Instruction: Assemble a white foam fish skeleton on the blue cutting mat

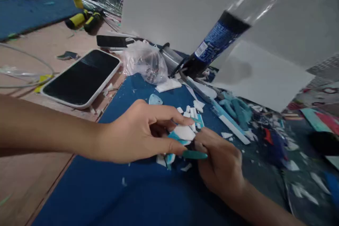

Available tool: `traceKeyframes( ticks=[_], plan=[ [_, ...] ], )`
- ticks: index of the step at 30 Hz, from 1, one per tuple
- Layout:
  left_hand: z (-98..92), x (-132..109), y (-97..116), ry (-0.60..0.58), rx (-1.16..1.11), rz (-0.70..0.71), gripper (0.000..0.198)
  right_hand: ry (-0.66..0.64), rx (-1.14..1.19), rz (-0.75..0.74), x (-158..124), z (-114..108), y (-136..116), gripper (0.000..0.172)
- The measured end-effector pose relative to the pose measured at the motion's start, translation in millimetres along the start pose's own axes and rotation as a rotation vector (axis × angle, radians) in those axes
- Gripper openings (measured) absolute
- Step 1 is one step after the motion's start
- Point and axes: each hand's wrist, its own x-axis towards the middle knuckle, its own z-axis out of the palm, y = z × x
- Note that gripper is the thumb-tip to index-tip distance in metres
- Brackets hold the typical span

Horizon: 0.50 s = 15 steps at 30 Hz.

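My left hand (140, 132) reaches in from the left and pinches a small white and light-blue foam piece (182, 133) between thumb and fingers. My right hand (221, 164) comes from the lower right, closed round a teal-handled cutter (194, 154) whose tip meets the piece. Both hands work just above a blue cutting mat (111, 190). Several white and blue offcuts (194, 111) lie on the mat just beyond the fingers.
A phone (82, 76) lies face up on the wooden table at left. A crumpled clear bag (145, 61), a tilted dark bottle (212, 44), a white foam board (259, 74), yellow-handled tools (82, 19) and teal scraps (235, 107) surround the mat.
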Motion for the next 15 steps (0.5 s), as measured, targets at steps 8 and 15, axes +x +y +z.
traceKeyframes(
  ticks=[8, 15],
  plan=[
    [2.5, 0.9, 1.1, 0.036, -0.017, -0.063, 0.03, 0.048, 0.007, -0.046, -0.2, 3.3, -3.3, 0.029],
    [5.1, -0.1, 1.3, 0.053, -0.095, -0.127, 0.029, 0.051, -0.012, -0.032, 2.7, 4.4, -5.7, 0.027]
  ],
)
